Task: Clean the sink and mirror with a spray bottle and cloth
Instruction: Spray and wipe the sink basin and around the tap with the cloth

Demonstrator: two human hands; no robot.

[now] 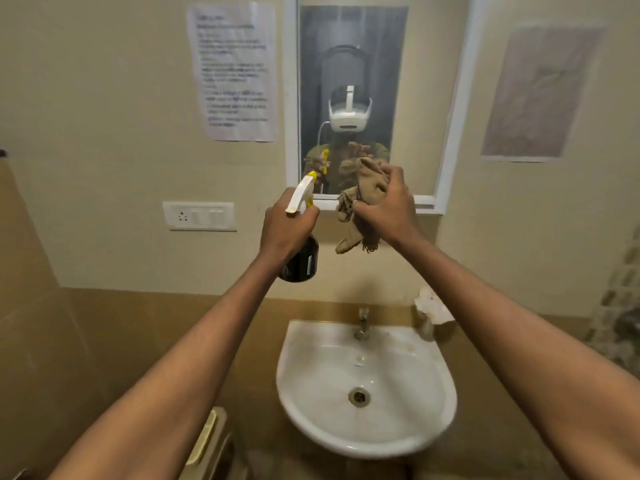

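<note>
My left hand (282, 226) grips a dark spray bottle (300, 259) with a white and yellow trigger head, nozzle pointed up toward the mirror (353, 64). My right hand (388, 206) holds a bunched tan cloth (360, 202) against the mirror's lower edge, with the cloth's ends hanging below my fingers. The mirror has a white frame and reflects a person wearing a headset. Below both hands a white wall sink (311, 368) with a metal tap (362, 327) and a round drain hangs from the wall.
A printed paper notice (235, 74) is taped left of the mirror and a faded poster (540, 91) right of it. A white switch plate (200, 216) sits on the wall at left. Crumpled white paper (431, 304) lies by the sink's back right corner.
</note>
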